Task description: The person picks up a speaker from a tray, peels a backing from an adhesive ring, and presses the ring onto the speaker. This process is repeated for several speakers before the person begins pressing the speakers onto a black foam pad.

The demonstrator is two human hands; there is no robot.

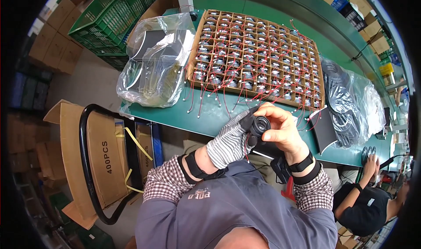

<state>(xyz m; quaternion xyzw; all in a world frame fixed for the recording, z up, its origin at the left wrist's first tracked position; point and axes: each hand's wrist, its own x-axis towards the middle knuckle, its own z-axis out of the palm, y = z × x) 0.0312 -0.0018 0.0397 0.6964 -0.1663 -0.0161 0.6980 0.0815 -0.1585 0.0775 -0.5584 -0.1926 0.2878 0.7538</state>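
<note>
Just past the table's near edge, both my hands meet around a small round black speaker (260,125) with a ringed face turned up. My left hand (229,139), in a grey-and-white striped glove with dark fingertips, grips it from the left side. The thumb and fingers of my bare right hand (283,128) pinch its right edge. A short red wire hangs below the hands. Beyond them lies a cardboard tray (191,67) divided into many cells, holding several speakers with red wires and white plugs that trail over its front edge.
Clear plastic bags with black parts (153,80) (351,108) flank the tray on the green table (193,119). A black sheet (323,130) lies at right. To the left stand a black chair frame (83,148), cardboard (103,161) and green crates (109,23). A co-worker's hand (372,165) shows at right.
</note>
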